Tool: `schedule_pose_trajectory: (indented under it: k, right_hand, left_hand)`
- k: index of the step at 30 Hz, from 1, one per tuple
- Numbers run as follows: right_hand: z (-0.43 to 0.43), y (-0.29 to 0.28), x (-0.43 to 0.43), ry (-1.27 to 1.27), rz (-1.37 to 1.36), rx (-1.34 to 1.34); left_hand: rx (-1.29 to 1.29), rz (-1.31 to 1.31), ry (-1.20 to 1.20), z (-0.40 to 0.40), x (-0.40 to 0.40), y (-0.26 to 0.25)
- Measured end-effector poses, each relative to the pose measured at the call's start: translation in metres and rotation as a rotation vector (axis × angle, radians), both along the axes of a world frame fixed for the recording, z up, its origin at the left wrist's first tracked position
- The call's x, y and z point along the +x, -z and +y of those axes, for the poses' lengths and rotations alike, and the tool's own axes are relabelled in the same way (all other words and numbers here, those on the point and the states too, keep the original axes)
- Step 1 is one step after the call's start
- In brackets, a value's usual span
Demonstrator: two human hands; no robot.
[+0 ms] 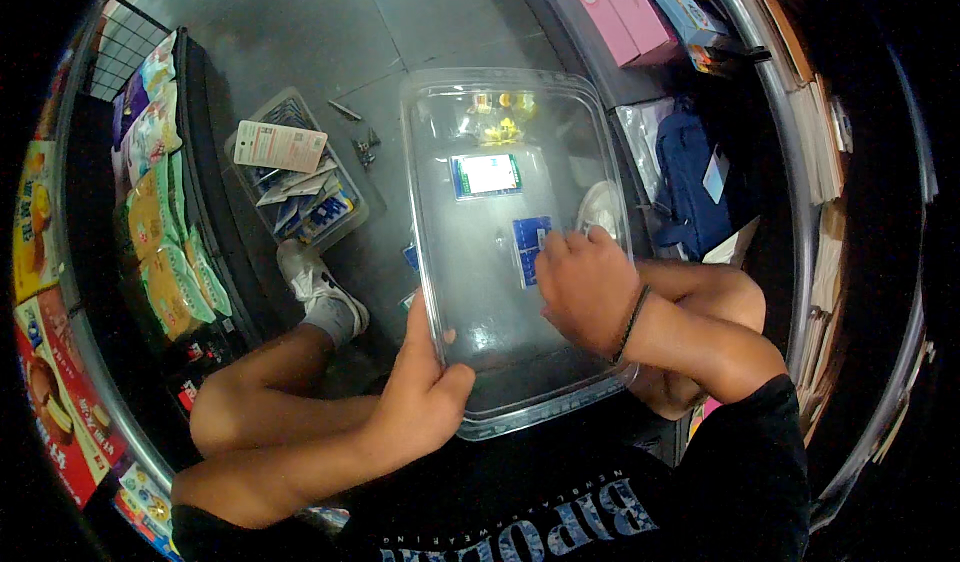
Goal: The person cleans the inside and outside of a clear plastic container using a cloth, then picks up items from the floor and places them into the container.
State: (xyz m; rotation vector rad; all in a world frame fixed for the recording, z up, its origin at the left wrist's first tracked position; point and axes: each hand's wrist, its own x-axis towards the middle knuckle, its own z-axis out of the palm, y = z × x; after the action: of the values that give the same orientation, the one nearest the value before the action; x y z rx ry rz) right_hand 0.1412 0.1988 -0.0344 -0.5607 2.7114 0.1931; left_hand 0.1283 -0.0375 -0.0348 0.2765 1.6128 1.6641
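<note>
A clear plastic bin (491, 262) is tilted up before me, between my legs. My left hand (431, 386) grips its near left edge, with the thumb over the rim. My right hand (589, 284) is curled over the right part of the bin, its fingers at the edge of a flat blue packet (527, 251). Whether they grip that packet I cannot tell. Farther up, a blue-and-green packet (487, 176) reflects a bright glare. Small yellow items (501, 131) show near the far end; whether they lie inside or are seen through the plastic is unclear.
A second clear bin (300, 179) full of carded packets stands on the floor at left, a white card on top. Small dark metal pieces (365, 148) lie beside it. Bagged goods (154, 239) fill the left shelf. Pink boxes (615, 7) and a navy bag (690, 179) are at right.
</note>
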Motion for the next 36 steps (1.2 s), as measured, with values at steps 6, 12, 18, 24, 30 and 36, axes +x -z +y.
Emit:
schedule_pose_trajectory:
  k: [6,12,18,24,30,36]
  right_hand:
    - [0.021,0.013,-0.031,0.243,0.032,-0.277]
    - [0.004,0.015,-0.025,0.217,0.126,-0.305]
    - [0.004,-0.009,-0.016,0.168,0.119,-0.211]
    - [-0.009,-0.030,0.014,0.083,-0.134,0.065]
    - [-0.008,-0.018,0.012,0.058,-0.003,0.220]
    - [-0.004,-0.016,-0.006,0.052,-0.021,0.311]
  left_hand:
    - [-0.050,0.122,0.089,0.001,0.003,0.005]
    - [-0.022,-0.004,0.038,-0.011,0.019,0.013]
    - [0.018,-0.147,-0.006,-0.003,0.010,0.002]
    - [-0.088,-0.174,-0.013,-0.008,0.011,0.013]
    - [-0.079,-0.086,-0.043,-0.005,0.014,0.017]
    - [-0.019,-0.124,-0.020,-0.006,0.019,0.011]
